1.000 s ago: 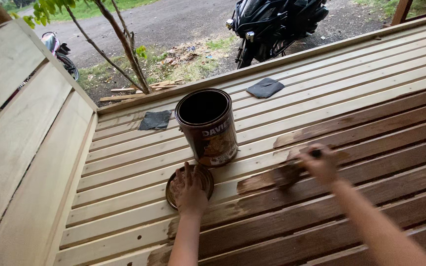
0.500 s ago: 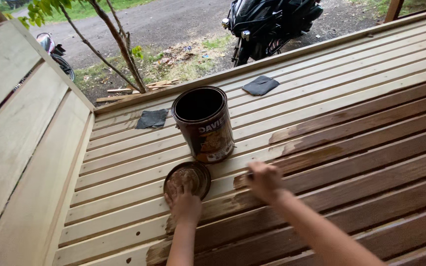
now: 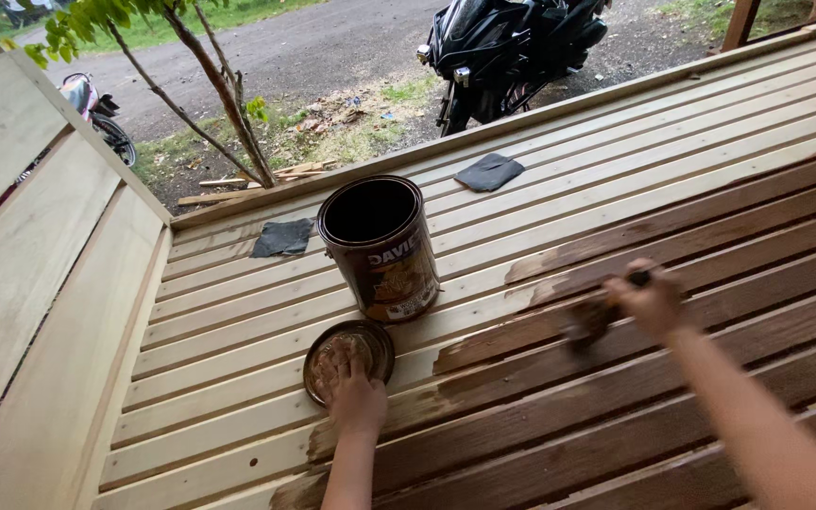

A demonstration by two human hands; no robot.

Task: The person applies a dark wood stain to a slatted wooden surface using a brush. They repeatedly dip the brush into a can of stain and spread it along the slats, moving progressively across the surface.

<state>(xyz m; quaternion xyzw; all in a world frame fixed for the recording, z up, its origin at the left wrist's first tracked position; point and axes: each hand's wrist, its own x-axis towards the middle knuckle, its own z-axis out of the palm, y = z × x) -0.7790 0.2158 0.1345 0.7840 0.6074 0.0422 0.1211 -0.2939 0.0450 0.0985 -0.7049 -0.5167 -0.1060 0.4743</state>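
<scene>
Both hands are down on a slatted pale wooden deck (image 3: 616,142). Left hand (image 3: 353,392) lies flat and open, fingers spread, its fingertips resting on a round metal can lid (image 3: 370,342) smeared with brown stain, which lies flat on the slats. Right hand (image 3: 652,302) is closed around a dark-handled brush (image 3: 595,319); the bristle end is blurred and presses on a slat at the border between stained and bare wood.

Just behind the lid, nearly touching it, stands an open cylindrical paint can (image 3: 380,247) with a dark inside and a brown printed label, upright on the unstained slats. The brush is to the right of the can, well apart from it.

Brown stain (image 3: 616,397) covers the nearer and right-hand slats; its ragged edge runs from beside the left wrist up past the brush toward the right. The slats farther away and to the left are bare light wood.

Two dark grey flat sheets lie on the bare slats: one (image 3: 283,237) left of the can near the deck's far edge, the other (image 3: 489,172) behind and right of the can. A pale wooden side panel (image 3: 30,283) rises on the left. Beyond the deck are a thin tree (image 3: 224,94), a parked black motorcycle (image 3: 512,42) and a paved road (image 3: 332,42).
</scene>
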